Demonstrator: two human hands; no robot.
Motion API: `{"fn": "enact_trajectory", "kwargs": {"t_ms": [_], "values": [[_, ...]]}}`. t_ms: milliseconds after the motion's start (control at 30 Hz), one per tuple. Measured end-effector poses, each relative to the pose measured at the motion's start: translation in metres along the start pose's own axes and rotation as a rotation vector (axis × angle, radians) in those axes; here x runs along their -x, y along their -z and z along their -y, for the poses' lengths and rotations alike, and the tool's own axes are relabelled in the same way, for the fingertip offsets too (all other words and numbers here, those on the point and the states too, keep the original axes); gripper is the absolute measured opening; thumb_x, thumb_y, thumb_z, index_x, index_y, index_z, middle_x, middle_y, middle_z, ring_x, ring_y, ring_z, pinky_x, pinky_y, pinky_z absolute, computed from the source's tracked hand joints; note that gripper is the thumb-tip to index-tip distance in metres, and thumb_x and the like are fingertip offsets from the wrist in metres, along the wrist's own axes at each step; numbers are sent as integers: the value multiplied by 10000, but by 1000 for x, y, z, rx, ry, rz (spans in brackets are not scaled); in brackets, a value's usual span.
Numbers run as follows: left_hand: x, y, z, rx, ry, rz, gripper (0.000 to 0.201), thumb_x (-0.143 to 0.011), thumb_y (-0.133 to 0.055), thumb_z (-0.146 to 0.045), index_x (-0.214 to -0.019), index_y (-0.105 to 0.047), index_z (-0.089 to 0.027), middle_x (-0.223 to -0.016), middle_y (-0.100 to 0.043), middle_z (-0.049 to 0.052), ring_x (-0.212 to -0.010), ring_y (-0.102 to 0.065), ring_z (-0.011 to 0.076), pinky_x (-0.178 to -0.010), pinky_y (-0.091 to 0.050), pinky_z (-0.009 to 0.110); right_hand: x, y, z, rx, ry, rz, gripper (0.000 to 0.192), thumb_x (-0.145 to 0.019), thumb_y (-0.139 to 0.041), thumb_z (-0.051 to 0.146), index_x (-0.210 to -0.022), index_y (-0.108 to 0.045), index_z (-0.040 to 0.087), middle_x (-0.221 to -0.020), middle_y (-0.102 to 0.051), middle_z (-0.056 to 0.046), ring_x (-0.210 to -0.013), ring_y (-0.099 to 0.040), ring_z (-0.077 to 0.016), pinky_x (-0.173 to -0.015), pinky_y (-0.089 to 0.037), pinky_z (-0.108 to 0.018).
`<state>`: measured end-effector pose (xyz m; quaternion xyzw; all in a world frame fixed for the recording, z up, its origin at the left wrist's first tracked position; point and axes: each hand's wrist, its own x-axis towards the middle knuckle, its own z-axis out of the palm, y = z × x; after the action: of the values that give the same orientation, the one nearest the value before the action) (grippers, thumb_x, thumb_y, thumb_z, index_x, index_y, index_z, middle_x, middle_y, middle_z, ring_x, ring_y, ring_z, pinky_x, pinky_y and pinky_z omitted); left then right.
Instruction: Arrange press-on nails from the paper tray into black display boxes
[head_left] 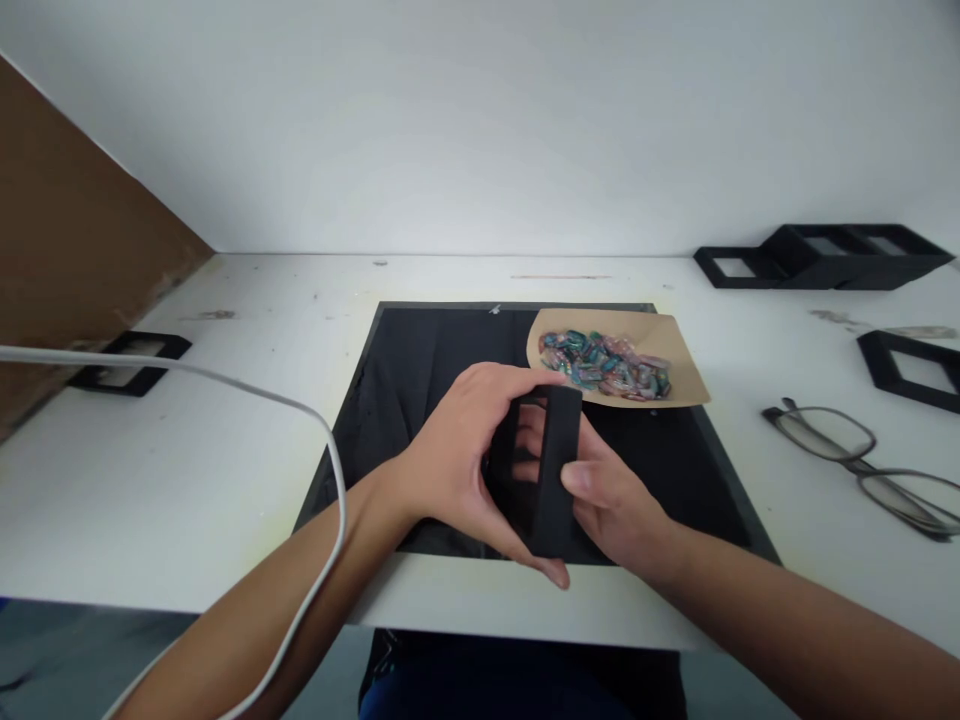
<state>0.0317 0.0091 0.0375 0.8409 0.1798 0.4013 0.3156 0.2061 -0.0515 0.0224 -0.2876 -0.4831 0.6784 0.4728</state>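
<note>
Black hollow frame [559, 470] in both hands over the mat [667, 460], not yet set down: the left hand [461, 455] spans its ends, the right hand [615, 500] grips its side. Handling seems midway; the colourful pieces [607, 362] at one o'clock and stacked frames [847, 268] at two lie untouched.

light: moderate, diffuse | wall [480, 130]: pale grey, darker toward the upper corners | tabletop [187, 490]: bright, shadows faint and soft | floor [82, 650]: dim | glare: small glints on shiny pieces [604, 362] | black frame [561, 470]: front detail sinks into darkness | focus: slightly soft | edges: wide-angle stretch, glasses [855, 466] look elongated
</note>
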Motion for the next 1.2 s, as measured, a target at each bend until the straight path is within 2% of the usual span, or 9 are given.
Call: {"fn": "enact_trajectory", "kwargs": {"t_ms": [133, 233, 333, 500, 600, 767, 1033, 1100, 1200], "values": [[1, -2, 1, 18, 26, -23, 1216, -340, -985, -577, -1412, -484, -298, -1284, -648, 124, -1115, -647, 355, -1076, -448, 537, -2, -2, 2, -9, -23, -49, 693, -819, -699, 469, -1429, -423, 293, -1302, -627, -98, -1204, -625, -300, -1025, -527, -538], [2, -4, 0, -12, 7, -94, 1186, -338, -988, -555, -1392, -518, -284, -1318, -632, 129, -1222, -601, 379, -1113, -422, 541, -3, -4, 7, -13, -36, -104, 723, -809, -728, 468, -1438, -430, 276, -1249, -642, -92, -1188, -629, -290, -1064, -497, -534], [2, -4, 0, -87, -22, -151, 1171, -327, -984, -543, -1375, -539, -266, -1303, -643, 129, -1278, -563, 392, -1135, -399, 534, -5, -3, 14, -12, -96, -136, 674, -793, -756, 484, -1378, -507, 260, -1171, -676, -85, -1143, -651, -293, -989, -546, -508], [2, -2, 0, -185, 9, -133, 1059, -406, -936, -580, -1339, -540, -272, -1221, -691, 102, -1097, -645, 338, -1046, -448, 507, -10, 6, 23, -10, -236, -51, 445, -795, -758, 473, -1148, -657, 221, -1064, -716, -70, -978, -694, -238, -789, -599, -379], [3, -2, 1, -210, -41, -95, 1082, -407, -912, -616, -1352, -519, -267, -1211, -699, 92, -1081, -660, 332, -1087, -420, 514, -12, 10, 18, -21, -214, 6, 389, -783, -772, 445, -1076, -668, 211, -980, -700, -48, -871, -674, -192, -730, -587, -328], [5, -3, 2, -178, -71, -55, 1158, -357, -914, -631, -1378, -509, -264, -1200, -713, 84, -1147, -666, 372, -1190, -352, 546, -10, 7, 2, -84, -80, 6, 453, -750, -798, 460, -1104, -612, 249, -909, -627, -8, -763, -611, -158, -608, -552, -269], [3, -1, 5, -105, -98, 10, 1295, -279, -913, -729, -1405, -496, -244, -1255, -698, 124, -1165, -666, 407, -1202, -364, 582, -7, -1, -1, -12, 40, -40, 528, -778, -785, 488, -1215, -582, 271, -873, -629, 2, -708, -608, -167, -771, -603, -396], [3, 0, 5, -110, -121, 5, 1318, -299, -887, -776, -1430, -471, -241, -1241, -699, 126, -1133, -681, 390, -1212, -357, 574, -8, -1, -1, -17, 45, -44, 565, -775, -787, 491, -1250, -571, 274, -935, -658, -13, -740, -631, -176, -791, -605, -406], [3, 0, 7, -102, -149, -19, 1327, -337, -845, -833, -1455, -455, -234, -1242, -694, 127, -1107, -694, 365, -1210, -372, 551, -7, -2, -2, -60, 36, -40, 628, -775, -782, 497, -1311, -541, 276, -1120, -682, -56, -903, -679, -225, -865, -595, -439]]}}
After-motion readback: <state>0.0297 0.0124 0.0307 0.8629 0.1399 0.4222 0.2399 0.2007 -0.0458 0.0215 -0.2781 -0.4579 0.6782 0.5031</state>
